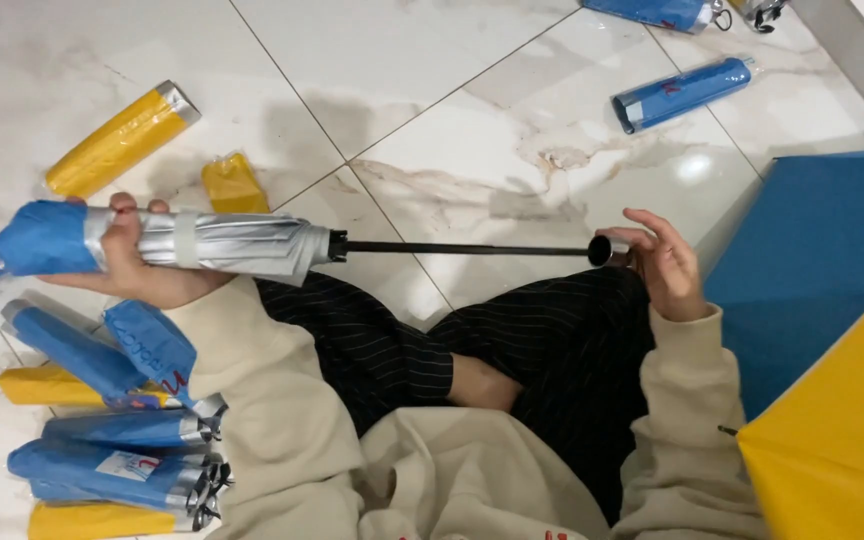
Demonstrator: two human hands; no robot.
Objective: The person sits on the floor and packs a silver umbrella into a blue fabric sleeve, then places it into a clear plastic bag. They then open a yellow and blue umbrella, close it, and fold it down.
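1. The left hand [137, 262] is closed around the folded canopy of the umbrella [222, 243], just by its strap. The silver cloth is bunched under the fingers.
2. The right hand [667, 262] is half open. Its fingertips rest at the handle [604, 250] on the end of the shaft [462, 247]; whether it truly grips the handle I cannot tell.
3. The umbrella lies level in the air across the person's crossed legs, canopy to the left, shaft drawn out to the right.
4. A blue sleeve [37, 238] covers the canopy's far end, partly on; the rest of the canopy is bare.
5. Handling, as I judge it: the umbrella looks light. The shaft is stiff but thin, so it could bend under side load. The canopy cloth is soft and slick and may slip, so the best holds are the strapped middle and the handle.
6. The sleeve looks thin and limp, and would crumple unless held at its mouth.
7. At lower left lies a pile [117, 450] of sleeved umbrellas, blue and yellow. A yellow one [122, 140] and an empty-looking yellow sleeve [234, 183] lie on the floor [432, 90]; a blue one [682, 93] lies at upper right.
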